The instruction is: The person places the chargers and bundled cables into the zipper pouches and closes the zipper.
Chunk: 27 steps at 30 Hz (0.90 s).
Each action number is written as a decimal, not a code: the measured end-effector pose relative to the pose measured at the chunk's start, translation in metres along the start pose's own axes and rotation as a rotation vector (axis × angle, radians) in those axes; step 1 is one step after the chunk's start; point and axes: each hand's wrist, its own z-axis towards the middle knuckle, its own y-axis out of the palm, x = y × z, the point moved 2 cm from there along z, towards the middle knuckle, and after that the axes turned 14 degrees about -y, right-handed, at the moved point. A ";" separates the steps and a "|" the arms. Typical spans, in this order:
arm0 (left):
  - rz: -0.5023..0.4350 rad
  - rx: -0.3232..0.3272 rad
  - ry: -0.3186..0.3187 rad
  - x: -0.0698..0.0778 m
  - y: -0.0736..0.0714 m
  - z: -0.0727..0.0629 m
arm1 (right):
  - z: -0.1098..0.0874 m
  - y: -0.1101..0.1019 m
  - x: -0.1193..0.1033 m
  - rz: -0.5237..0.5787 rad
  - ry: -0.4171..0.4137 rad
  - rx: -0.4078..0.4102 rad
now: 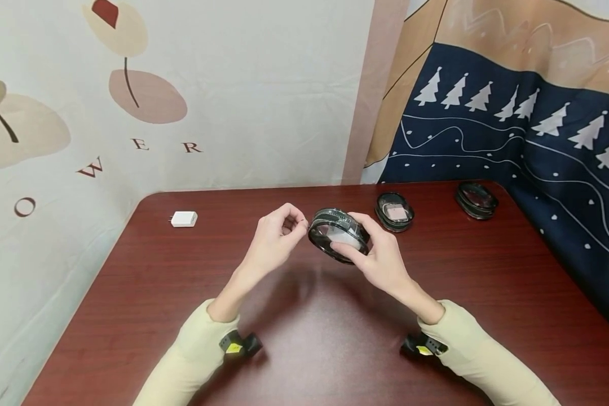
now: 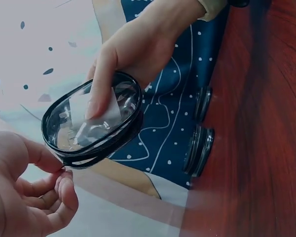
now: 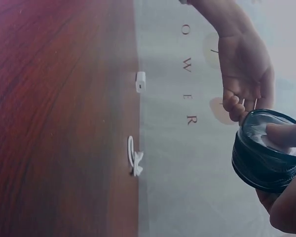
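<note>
A small oval zip pouch with clear faces and black trim is held up above the table, tilted. My right hand grips its right end, thumb pressed on the clear face and fingers around the back. At the opposite end, my left hand pinches a tiny part at the pouch's edge with thumb and fingertips; it looks like the zipper pull, mostly covered by the fingers. Inside the pouch, a white square piece shows through the clear face in the left wrist view.
Two similar pouches stand at the back right: a nearer one with a pale item inside, and a farther one. A white charger plug lies back left. A bundled white cable appears in the right wrist view. Fabric walls border the table.
</note>
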 end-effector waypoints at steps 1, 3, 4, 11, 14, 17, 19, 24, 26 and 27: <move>-0.014 -0.028 -0.016 0.000 0.001 0.000 | 0.000 -0.001 0.000 0.020 0.016 0.005; -0.045 -0.092 -0.046 -0.001 0.004 0.001 | 0.001 -0.003 0.001 0.060 0.042 0.014; -0.059 -0.127 -0.058 -0.001 0.006 0.000 | 0.002 -0.004 0.001 0.085 0.059 0.021; -0.132 -0.219 -0.014 -0.003 0.014 -0.001 | 0.009 -0.012 0.002 0.151 0.164 0.046; -0.129 -0.176 0.070 -0.001 0.013 -0.003 | 0.011 -0.013 0.002 0.176 0.194 0.029; -0.085 -0.110 0.168 0.001 0.012 -0.003 | 0.012 -0.013 0.001 0.191 0.216 0.016; -0.040 -0.050 0.225 0.001 0.012 -0.002 | 0.012 -0.013 0.000 0.207 0.231 0.015; 0.033 0.074 0.360 0.000 0.012 0.000 | 0.010 -0.012 0.002 0.251 0.281 0.015; 0.070 0.114 0.422 0.001 0.012 0.000 | 0.009 -0.012 0.002 0.275 0.311 0.009; 0.084 0.128 0.452 0.002 0.011 0.000 | 0.009 -0.012 0.003 0.288 0.328 0.005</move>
